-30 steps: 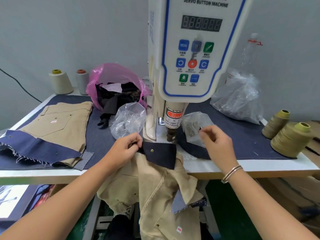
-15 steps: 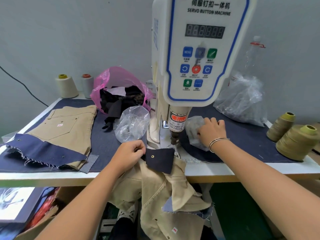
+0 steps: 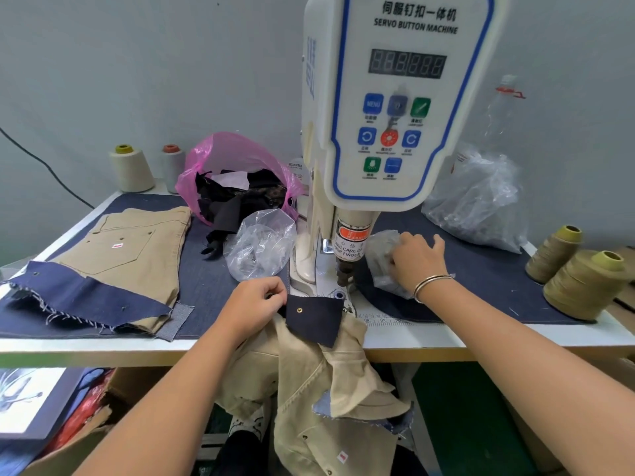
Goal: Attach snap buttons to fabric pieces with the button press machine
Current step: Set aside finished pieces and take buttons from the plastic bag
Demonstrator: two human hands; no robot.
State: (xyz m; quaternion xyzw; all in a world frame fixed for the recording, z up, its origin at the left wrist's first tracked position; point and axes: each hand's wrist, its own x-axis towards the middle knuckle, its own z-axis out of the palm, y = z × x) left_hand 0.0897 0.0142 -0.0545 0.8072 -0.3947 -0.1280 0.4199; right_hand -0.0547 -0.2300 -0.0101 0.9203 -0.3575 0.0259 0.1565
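Head view: right hand [image 3: 417, 261] inside small clear bag [image 3: 383, 259] beside press.

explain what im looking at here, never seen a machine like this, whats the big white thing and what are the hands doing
The picture comes from a camera worn on the person's head, looking down at their own hands. The big white thing is a servo button machine, which presses snap buttons into cloth at the post under its head. The left hand pinches a dark navy flap of a tan garment that hangs off the table edge; a metal snap is already set in the flap. The right hand reaches into a small clear bag, probably for snap parts. Also on the table: another tan garment, a pink bag of scraps and thread cones.
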